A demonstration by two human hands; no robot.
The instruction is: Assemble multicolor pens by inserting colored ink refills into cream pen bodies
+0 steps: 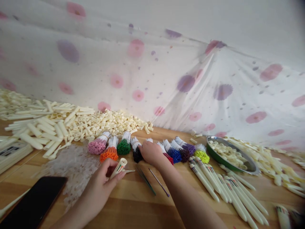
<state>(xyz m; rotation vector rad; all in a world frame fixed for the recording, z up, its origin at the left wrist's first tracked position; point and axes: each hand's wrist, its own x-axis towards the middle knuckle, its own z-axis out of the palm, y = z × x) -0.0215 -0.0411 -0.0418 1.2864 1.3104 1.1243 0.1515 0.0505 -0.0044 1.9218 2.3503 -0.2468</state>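
Note:
My left hand [103, 180] is closed around a cream multicolour pen part [120, 166], whose open end faces up and shows small coloured marks. A thin pale piece [130, 171] sticks out by the fingertips. My right hand [150, 152] reaches into the row of pen refill bundles, between the black bundle [137, 154] and the red bundle [169, 158]. Its fingers are hidden by the hand's back. White tips of another bundle [149, 140] show just behind it. Nearer lie tweezers [147, 181] and a thin purple-ended refill [159, 183].
Cream pen parts [105, 122] are heaped at the back left, with clear small pieces [76, 168] in front. A dark phone [35, 202] lies front left. On the right are cream pens [228, 190] and a green-sided metal dish [254, 170] of parts. A flowered sheet [147, 73] covers the wall.

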